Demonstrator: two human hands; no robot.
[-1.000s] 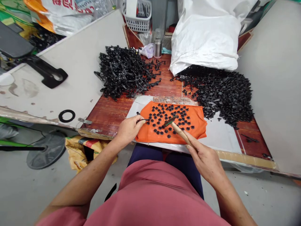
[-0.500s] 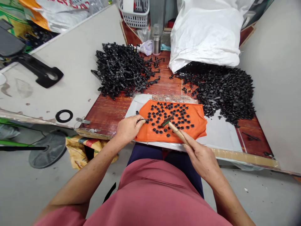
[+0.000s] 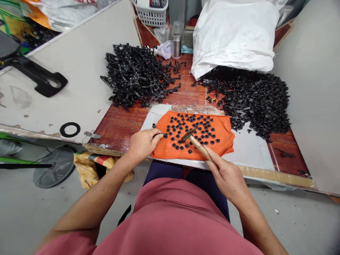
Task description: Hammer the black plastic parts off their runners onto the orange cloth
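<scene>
- Reaching forward, my left hand point(image 3: 142, 145) pinches a slim dark strip point(image 3: 163, 134) at the orange cloth's point(image 3: 166, 150) left edge; my right hand point(image 3: 230, 177) has its grip wrapped round the hammer point(image 3: 201, 148).
- Beyond — left heap point(image 3: 132, 76), right heap point(image 3: 257, 101), white sack point(image 3: 233, 39) overhanging the latter.
- Hammer over the cloth's black pieces point(image 3: 190, 151), handle slanting away leftward — head crosswise.

No text can be read. Only the lower part of some red print point(image 3: 86, 1) shows on the white-and-orange crinkled plastic bag point(image 3: 66, 16) at the upper left, cut off by the top edge.
</scene>
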